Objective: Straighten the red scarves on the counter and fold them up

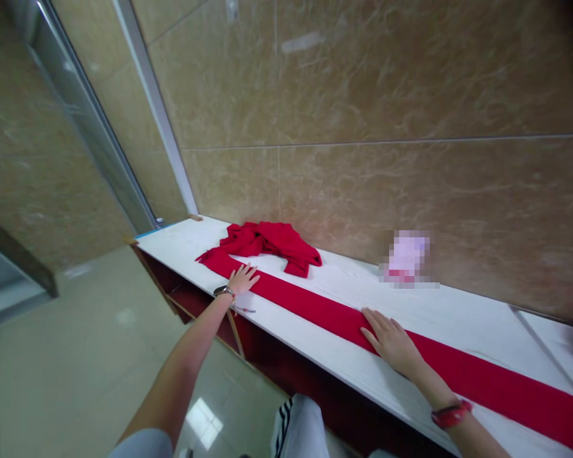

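A long red scarf (pixel 310 306) lies flat in a narrow strip along the white cabinet top, its fringed end at the left and its other end running out of view at the right. My left hand (pixel 242 280) rests on the scarf near the fringed end, fingers spread. Farther right, my right hand (pixel 389 336) lies flat across the scarf with its fingers stretched out. Behind the left part of the strip sits a crumpled red cloth (pixel 272 240), apart from my hands.
The white cabinet top (pixel 172 243) stands against a tan tiled wall (pixel 363 191), with open dark red compartments (pixel 286 366) below its front edge. A blurred-out pinkish item (pixel 407 257) is by the wall. A seam crosses the top at the right. Shiny floor (pixel 86 356) extends at the left.
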Demonstrator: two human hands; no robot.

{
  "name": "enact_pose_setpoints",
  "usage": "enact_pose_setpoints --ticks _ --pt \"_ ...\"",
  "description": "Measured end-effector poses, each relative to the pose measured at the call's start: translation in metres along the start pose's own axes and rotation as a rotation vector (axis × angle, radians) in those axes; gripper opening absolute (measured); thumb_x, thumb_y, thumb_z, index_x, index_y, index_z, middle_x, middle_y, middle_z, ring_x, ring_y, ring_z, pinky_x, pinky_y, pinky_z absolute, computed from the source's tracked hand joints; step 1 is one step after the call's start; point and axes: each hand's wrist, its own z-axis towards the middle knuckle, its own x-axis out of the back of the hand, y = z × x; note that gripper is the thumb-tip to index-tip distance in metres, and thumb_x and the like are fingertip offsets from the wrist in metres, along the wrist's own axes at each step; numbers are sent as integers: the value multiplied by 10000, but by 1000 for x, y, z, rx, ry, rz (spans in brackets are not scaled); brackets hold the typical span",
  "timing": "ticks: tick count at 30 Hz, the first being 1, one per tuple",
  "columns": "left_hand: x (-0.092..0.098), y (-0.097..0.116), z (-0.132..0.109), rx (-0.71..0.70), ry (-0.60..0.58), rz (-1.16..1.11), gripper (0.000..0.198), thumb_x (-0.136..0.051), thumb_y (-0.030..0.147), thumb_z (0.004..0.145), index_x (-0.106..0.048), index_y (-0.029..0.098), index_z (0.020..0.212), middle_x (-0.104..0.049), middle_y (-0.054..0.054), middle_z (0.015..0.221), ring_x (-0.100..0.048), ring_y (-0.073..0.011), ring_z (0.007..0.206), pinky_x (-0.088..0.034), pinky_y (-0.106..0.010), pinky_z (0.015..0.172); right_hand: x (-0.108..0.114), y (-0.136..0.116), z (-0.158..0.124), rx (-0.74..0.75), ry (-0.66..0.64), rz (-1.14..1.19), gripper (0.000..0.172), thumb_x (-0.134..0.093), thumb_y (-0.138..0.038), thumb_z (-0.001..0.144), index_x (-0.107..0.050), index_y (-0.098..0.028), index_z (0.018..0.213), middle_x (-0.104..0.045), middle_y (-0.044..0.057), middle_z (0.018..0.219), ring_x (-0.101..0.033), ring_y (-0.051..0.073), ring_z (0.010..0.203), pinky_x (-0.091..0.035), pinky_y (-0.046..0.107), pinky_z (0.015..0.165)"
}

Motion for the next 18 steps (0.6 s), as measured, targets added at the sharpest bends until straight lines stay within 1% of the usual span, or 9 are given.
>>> enact_pose_setpoints --ticks 3,5,7,10,12,13,15,16,18 --pt "-3 -22 8 78 10 -2 550 -219 492 898 -250 247 1389 -180 -80 1475 -170 -303 1334 -192 -538 1022 -3 0 5 -16 -22 -22 526 -250 -438 898 -422 -145 1300 -453 126 1334 -413 291 1215 -355 516 948" --pt "-6 -28 10 91 24 -6 552 -223 492 898 -253 240 1389 -178 -87 1475 -164 -305 1334 -179 -538 1027 1 -13 24 -42 -26 -13 556 -249 -457 889 -426 -123 1297 -425 158 1348 -379 323 1234 -331 560 945" --pt "-10 -28 10 85 39 -9 546 -226 488 900 -261 239 1385 -175 -93 1475 -157 -306 1334 -169 -543 1028 9 -44 57 -16 -32 53 587 -252 -466 885 -390 -99 1323 -370 179 1379 -316 319 1274 -297 548 976" --pt "-12 -27 9 64 48 -9 542 -229 494 901 -263 246 1381 -184 -100 1472 -163 -303 1333 -175 -546 1024 16 -112 118 143 -107 244 572 -247 -438 893 -306 -140 1377 -313 138 1420 -260 253 1311 -278 468 1017" --pt "-13 -29 9 49 48 -6 546 -235 508 898 -254 258 1382 -193 -93 1470 -164 -293 1334 -179 -536 1027 13 -155 151 234 -147 293 570 -270 -442 890 -309 -149 1378 -276 126 1439 -220 258 1325 -241 464 1033" --pt "-13 -31 9 43 46 -4 545 -236 514 897 -251 267 1382 -199 -85 1469 -167 -285 1335 -179 -528 1030 9 -171 163 259 -164 295 557 -270 -431 894 -316 -151 1374 -280 120 1439 -214 259 1326 -218 472 1040" --pt "-12 -39 9 37 40 -3 537 -233 520 898 -253 282 1379 -209 -66 1469 -176 -264 1335 -177 -509 1038 -3 -191 176 257 -185 282 526 -257 -412 904 -336 -173 1365 -296 103 1435 -220 263 1323 -187 494 1041" --pt "-11 -44 11 38 34 -3 532 -233 519 898 -257 286 1376 -213 -57 1468 -182 -255 1334 -176 -500 1041 -10 -196 179 243 -189 273 515 -249 -407 908 -340 -184 1363 -302 96 1433 -226 263 1320 -176 501 1041" --pt "-9 -57 14 55 23 -6 524 -242 512 899 -262 290 1373 -219 -47 1467 -186 -243 1335 -174 -493 1044 -22 -196 179 217 -192 262 509 -239 -409 911 -337 -201 1365 -299 84 1436 -228 261 1319 -165 504 1040"
